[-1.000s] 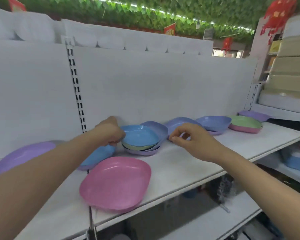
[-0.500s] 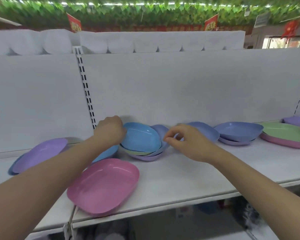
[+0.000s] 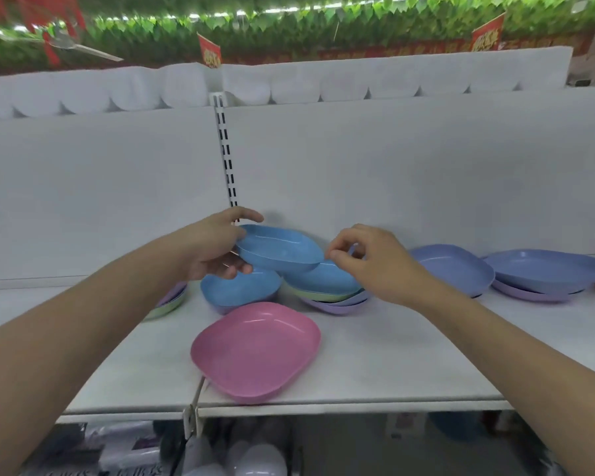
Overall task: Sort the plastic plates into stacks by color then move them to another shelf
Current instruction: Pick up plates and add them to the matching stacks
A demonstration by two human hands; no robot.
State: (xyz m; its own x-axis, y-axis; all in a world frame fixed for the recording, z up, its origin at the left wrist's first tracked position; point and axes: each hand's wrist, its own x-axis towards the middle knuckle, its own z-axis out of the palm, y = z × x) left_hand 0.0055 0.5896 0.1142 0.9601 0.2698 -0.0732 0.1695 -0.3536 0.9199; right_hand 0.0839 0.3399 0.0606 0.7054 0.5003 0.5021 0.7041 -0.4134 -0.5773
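My left hand [image 3: 217, 250] grips the left rim of a light blue plate [image 3: 279, 250] and holds it tilted above the shelf [image 3: 392, 355]. Below it, a mixed stack [image 3: 337, 304] has another blue plate [image 3: 323, 281] on top of green, periwinkle and purple ones. A further blue plate [image 3: 241, 290] lies to the left on a purple one. My right hand [image 3: 371, 266] hovers at the right tip of the lifted plate with thumb and forefinger curled close together. Whether they pinch a rim is unclear. A pink plate [image 3: 255, 348] lies alone at the shelf's front edge.
A periwinkle plate [image 3: 454, 269] and a periwinkle-on-purple pair [image 3: 543, 271] sit to the right. A green and purple pair [image 3: 167, 304] peeks out behind my left forearm. The white back panel with a slotted upright [image 3: 227, 159] stands close behind. Goods fill the lower shelf.
My left hand has lifted the top blue plate off the mixed stack, uncovering another blue one. My right hand has moved left to the stack's right side.
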